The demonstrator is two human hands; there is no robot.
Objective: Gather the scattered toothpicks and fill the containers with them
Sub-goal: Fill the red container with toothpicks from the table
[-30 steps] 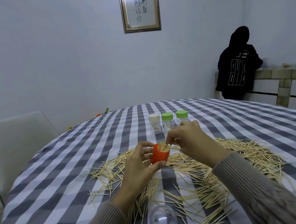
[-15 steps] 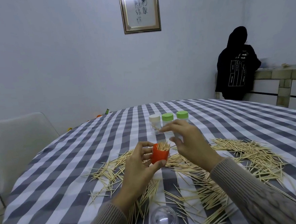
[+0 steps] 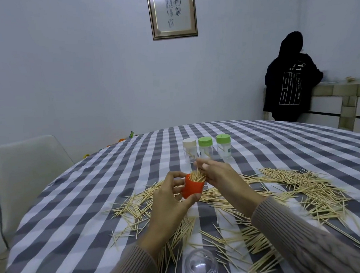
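- Left hand [image 3: 168, 199]: fingers and thumb curled round an orange container [image 3: 192, 187] packed with upright toothpicks, held above the counter [image 3: 73, 207].
- Right hand [image 3: 220, 176]: fingertips pinch a toothpick [image 3: 197, 167] over the container's mouth.
- Counter: checked cloth; scattered toothpicks [image 3: 295, 188] all round; three lidded jars [image 3: 205, 148] behind; clear dome [image 3: 201, 267] nearest.
- Room: pale chair [image 3: 28, 168] at left, a framed picture [image 3: 172, 12] on the wall.

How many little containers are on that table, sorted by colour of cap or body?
White-capped jar: 1
Green-capped jars: 2
Orange container, held in the left hand: 1
Clear dome-shaped container, near edge: 1
Total: 5
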